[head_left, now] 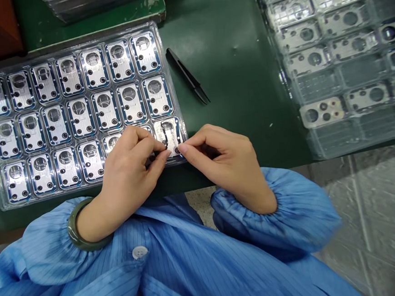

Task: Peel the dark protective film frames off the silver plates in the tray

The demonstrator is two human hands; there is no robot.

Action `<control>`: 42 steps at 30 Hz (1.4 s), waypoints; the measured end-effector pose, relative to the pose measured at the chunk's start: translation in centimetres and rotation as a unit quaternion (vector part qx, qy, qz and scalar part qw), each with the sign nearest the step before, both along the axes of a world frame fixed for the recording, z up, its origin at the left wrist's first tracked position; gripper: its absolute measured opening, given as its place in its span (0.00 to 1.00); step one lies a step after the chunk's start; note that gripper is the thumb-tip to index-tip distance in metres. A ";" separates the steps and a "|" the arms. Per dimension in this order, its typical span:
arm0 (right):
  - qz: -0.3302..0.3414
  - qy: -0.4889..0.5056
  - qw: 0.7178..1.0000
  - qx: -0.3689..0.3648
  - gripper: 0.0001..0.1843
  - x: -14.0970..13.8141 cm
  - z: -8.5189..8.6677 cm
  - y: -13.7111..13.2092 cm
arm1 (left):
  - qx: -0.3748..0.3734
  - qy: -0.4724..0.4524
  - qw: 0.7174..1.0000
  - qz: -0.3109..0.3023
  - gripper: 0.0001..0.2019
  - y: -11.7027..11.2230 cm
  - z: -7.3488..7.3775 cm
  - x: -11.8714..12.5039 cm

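At the near right corner of a clear plastic tray (175, 92), both my hands work over one silver metal plate (172, 134). A thin black strand (163, 128), looking like a rubber sealing ring, curves over this plate. My left hand (127, 167) pinches it at the plate's left side, thumb and forefinger together. On the opposite side, my right hand (224, 159) is also closed in a pinch at the plate's edge; its fingertips seem to hold the same strand, though the contact is tiny. Several similar plates with blue borders and round windows fill the tray's pockets.
Black tweezers (188, 77) lie on the green table (233, 77) right of the tray. Farther right, a stack of clear trays (359, 71) holds metal plates in some pockets. More plastic trays (93, 3) sit on a green board at the back.
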State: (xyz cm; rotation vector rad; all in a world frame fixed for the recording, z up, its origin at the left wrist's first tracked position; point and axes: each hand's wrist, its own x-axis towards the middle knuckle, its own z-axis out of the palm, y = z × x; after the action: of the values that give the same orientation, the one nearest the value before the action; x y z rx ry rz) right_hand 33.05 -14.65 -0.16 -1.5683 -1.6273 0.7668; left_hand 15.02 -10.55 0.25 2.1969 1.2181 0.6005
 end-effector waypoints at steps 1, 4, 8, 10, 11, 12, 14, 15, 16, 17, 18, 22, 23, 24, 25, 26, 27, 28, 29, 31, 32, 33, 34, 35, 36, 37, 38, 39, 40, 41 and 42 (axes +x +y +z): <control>0.004 -0.002 1.000 0.006 0.08 0.1 0.0 0.0 | -0.001 0.000 1.000 -0.001 0.02 0.0 0.0 0.0; 0.015 -0.006 1.000 0.021 0.08 0.2 -0.1 0.0 | -0.001 0.000 1.000 -0.006 0.02 0.0 0.0 0.0; 0.023 -0.008 0.999 0.026 0.07 0.4 -0.3 0.1 | 0.001 0.005 1.000 -0.013 0.03 0.1 0.1 -0.1; 0.027 -0.008 0.999 0.022 0.07 0.6 -0.3 0.1 | 0.005 0.008 1.000 -0.014 0.03 0.1 0.1 -0.1; 0.031 -0.009 0.999 0.019 0.07 0.7 -0.3 0.1 | 0.007 0.009 1.000 -0.016 0.02 0.1 0.1 -0.1; 0.037 -0.010 0.999 0.016 0.06 0.8 -0.3 0.1 | 0.009 0.011 1.000 -0.017 0.02 0.1 0.1 -0.1; 0.053 -0.011 0.998 0.013 0.05 1.1 -0.3 0.2 | 0.008 0.016 1.000 -0.021 0.02 0.2 0.2 -0.1; 0.063 -0.012 0.998 0.013 0.05 1.2 -0.3 0.3 | 0.007 0.018 1.000 -0.023 0.02 0.2 0.2 -0.1; 0.071 -0.012 0.997 0.013 0.04 1.4 -0.3 0.3 | 0.004 0.020 1.000 -0.024 0.02 0.2 0.1 -0.2; 0.078 -0.011 0.997 0.013 0.04 1.5 -0.3 0.4 | 0.002 0.021 0.999 -0.025 0.03 0.2 0.1 -0.2; 0.082 -0.011 0.996 0.013 0.04 1.5 -0.2 0.4 | 0.001 0.021 0.999 -0.025 0.03 0.1 0.1 -0.2; 0.087 -0.017 0.996 0.003 0.04 1.5 -0.1 0.5 | -0.007 0.024 0.999 -0.029 0.03 0.2 0.2 -0.3; 0.089 -0.020 0.996 -0.002 0.05 1.5 0.0 0.5 | -0.010 0.027 0.999 -0.031 0.03 0.2 0.3 -0.3; 0.091 -0.023 0.996 -0.008 0.05 1.4 0.1 0.6 | -0.015 0.031 0.999 -0.034 0.02 0.3 0.4 -0.3; 0.093 -0.026 0.995 -0.015 0.06 1.4 0.2 0.6 | -0.020 0.037 0.998 -0.037 0.02 0.3 0.5 -0.3; 0.098 -0.029 0.994 -0.023 0.06 1.5 0.3 0.7 | -0.024 0.044 0.998 -0.040 0.02 0.4 0.6 -0.3; 0.105 -0.032 0.993 -0.032 0.06 1.5 0.4 0.8 | -0.028 0.052 0.997 -0.043 0.02 0.5 0.8 -0.3; 0.114 -0.035 0.992 -0.043 0.06 1.6 0.5 1.0 | -0.030 0.059 0.997 -0.046 0.02 0.6 0.9 -0.3; 0.124 -0.038 0.990 -0.055 0.06 1.8 0.6 1.2 | -0.032 0.066 0.996 -0.048 0.03 0.6 1.0 -0.3; 0.147 -0.040 0.985 -0.080 0.06 2.0 0.7 1.5 | -0.038 0.078 0.995 -0.049 0.03 0.8 1.1 -0.3; 0.156 -0.039 0.983 -0.092 0.06 2.1 0.8 1.7 | -0.042 0.083 0.994 -0.049 0.03 0.8 1.2 -0.2; 0.162 -0.038 0.980 -0.104 0.06 2.2 0.8 1.9 | -0.047 0.087 0.994 -0.049 0.03 0.9 1.2 -0.2; 0.166 -0.036 0.979 -0.115 0.07 2.2 0.9 2.0 | -0.050 0.091 0.993 -0.049 0.03 0.9 1.3 -0.1; 0.166 -0.037 0.977 -0.125 0.07 2.2 0.9 2.1 | -0.051 0.095 0.993 -0.047 0.03 0.9 1.3 0.0; 0.164 -0.042 0.976 -0.134 0.07 2.2 1.0 2.2 | -0.050 0.099 0.993 -0.047 0.03 0.9 1.3 0.0; 0.158 -0.050 0.976 -0.142 0.07 2.1 1.1 2.2 | -0.048 0.102 0.993 -0.045 0.03 0.9 1.3 0.1; 0.152 -0.059 0.976 -0.147 0.07 2.0 1.1 2.2 | -0.045 0.103 0.993 -0.044 0.03 0.9 1.3 0.1; 0.146 -0.066 0.976 -0.147 0.06 2.0 1.2 2.2 | -0.044 0.103 0.993 -0.042 0.03 0.8 1.3 0.2; 0.140 -0.068 0.978 -0.141 0.06 1.9 1.1 2.1 | -0.044 0.100 0.993 -0.040 0.03 0.8 1.2 0.2; 0.134 -0.065 0.981 -0.128 0.06 1.9 1.1 1.9 | -0.045 0.094 0.994 -0.036 0.02 0.7 1.1 0.1; 0.127 -0.056 0.984 -0.108 0.05 1.8 1.0 1.8 | -0.046 0.083 0.995 -0.031 0.02 0.6 1.0 0.1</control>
State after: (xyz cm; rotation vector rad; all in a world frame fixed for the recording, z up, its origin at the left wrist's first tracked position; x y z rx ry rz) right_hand 34.86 -12.87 0.84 -1.5937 -1.9054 1.0365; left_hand 15.10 -9.92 1.27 2.2337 1.2287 0.3344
